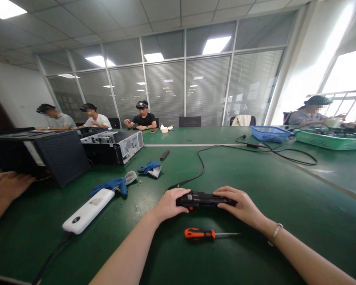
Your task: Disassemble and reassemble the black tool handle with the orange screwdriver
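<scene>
A long black corded device (pixel 204 199) with a small red part on its near side lies crosswise in front of me; I cannot tell its exact kind. My left hand (pixel 170 205) is closed around its left end, thumb on the near side. Around the right end, the fingers and thumb of my right hand (pixel 240 205) are closed too. A black cord (pixel 202 168) runs from the left end away across the table. On the near side, below the device, lies a screwdriver (pixel 199 234) with an orange and black handle, its shaft pointing right.
On the green table (pixel 267 186) lie a white power bank (pixel 89 211), blue-grey gloves (pixel 111 185) and a dark bar (pixel 164 154). Computer cases (pixel 65 158) stand left, beside another person's hand (pixel 13 186). Blue (pixel 271 136) and green baskets (pixel 329 141) sit far right. Several people sit around.
</scene>
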The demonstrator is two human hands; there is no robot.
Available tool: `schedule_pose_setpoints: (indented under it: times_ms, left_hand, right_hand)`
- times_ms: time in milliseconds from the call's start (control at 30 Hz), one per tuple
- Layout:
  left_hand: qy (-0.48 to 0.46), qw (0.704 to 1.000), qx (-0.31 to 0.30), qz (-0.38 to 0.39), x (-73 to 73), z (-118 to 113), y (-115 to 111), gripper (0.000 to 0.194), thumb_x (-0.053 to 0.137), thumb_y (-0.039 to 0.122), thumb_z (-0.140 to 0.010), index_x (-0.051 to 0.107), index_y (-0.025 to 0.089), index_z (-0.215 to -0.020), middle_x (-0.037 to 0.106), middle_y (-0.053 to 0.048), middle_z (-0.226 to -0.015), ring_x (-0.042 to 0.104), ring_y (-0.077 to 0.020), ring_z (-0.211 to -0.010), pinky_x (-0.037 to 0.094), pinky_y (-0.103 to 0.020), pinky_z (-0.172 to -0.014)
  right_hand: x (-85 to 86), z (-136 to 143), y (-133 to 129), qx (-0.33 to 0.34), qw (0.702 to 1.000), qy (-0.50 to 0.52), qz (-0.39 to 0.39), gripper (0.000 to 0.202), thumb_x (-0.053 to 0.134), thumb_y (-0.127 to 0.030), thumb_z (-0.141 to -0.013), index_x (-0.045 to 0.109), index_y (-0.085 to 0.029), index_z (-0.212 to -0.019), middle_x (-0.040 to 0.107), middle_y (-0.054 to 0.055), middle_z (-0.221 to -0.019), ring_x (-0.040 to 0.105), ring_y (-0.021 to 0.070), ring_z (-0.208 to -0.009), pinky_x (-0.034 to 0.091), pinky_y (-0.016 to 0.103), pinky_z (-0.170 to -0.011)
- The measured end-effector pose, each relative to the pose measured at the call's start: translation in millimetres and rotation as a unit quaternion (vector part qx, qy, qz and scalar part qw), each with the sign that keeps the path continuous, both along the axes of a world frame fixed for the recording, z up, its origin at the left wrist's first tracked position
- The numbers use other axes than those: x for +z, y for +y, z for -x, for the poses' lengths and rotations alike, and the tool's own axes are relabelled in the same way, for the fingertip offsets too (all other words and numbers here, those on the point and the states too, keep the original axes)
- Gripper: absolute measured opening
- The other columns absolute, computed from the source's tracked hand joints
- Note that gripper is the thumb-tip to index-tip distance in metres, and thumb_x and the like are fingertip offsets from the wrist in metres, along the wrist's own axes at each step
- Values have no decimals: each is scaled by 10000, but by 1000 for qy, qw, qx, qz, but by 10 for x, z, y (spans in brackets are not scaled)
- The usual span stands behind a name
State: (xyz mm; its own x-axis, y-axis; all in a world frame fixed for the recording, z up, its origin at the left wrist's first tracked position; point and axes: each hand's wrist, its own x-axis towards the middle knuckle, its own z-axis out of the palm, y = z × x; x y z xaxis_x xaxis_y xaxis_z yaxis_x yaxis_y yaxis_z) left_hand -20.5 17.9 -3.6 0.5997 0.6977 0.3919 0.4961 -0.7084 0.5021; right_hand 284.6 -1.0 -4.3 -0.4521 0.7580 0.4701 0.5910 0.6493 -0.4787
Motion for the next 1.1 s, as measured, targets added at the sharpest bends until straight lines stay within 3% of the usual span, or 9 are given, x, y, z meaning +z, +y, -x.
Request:
schedule_pose_setpoints:
  times_ms: [433, 567, 667, 800, 1100]
  left_hand:
    - [30, 999, -31, -23, 72, -23, -48, 639, 708, 216, -779, 457, 257, -1365, 550, -56, -1334, 516, -213, -1212, 370, -368, -1070]
    - [28, 999, -32, -16, 68, -30, -55, 684, 717, 295, -782, 416, 236, -1393, 511, -73, -1376, 486, -230, -1253, 345, -396, -1094]
    - [19, 1000, -23, -8, 81, -45, -70, 606, 671, 352, -824, 450, 218, -1372, 538, -76, -1350, 510, -231, -1230, 363, -389, -1078]
    - [26, 1000, -5, -1, 103, -65, -79, 541, 647, 357, -845, 489, 215, -1343, 576, -75, -1308, 539, -229, -1192, 379, -380, -1056]
    - [47, 999, 6, -21, 133, -101, -134, 479, 628, 337, -859, 503, 241, -1312, 601, -59, -1257, 562, -212, -1131, 400, -364, -1027]
  right_hand:
    - [136, 34, -56, 13, 999, -12, 33, 227, 611, -308, -824, 631, -218, -1031, 625, 68, -1078, 609, 209, -938, 491, 340, -840]
    - [133, 21, -36, 13, 999, -19, 35, 260, 605, -322, -832, 635, -225, -1071, 634, 65, -1078, 615, 205, -942, 490, 332, -847]
    - [119, 35, -49, 4, 998, -53, 28, 350, 623, -350, -819, 622, -242, -1151, 620, 74, -1152, 618, 217, -963, 491, 342, -856]
    - [118, 54, -69, -1, 995, -92, 35, 407, 561, -384, -865, 569, -274, -1257, 631, 69, -1195, 617, 236, -1013, 481, 368, -888]
    - [165, 71, -96, 9, 994, -102, 25, 394, 540, -386, -881, 570, -247, -1248, 646, 75, -1170, 604, 225, -1035, 473, 354, -913]
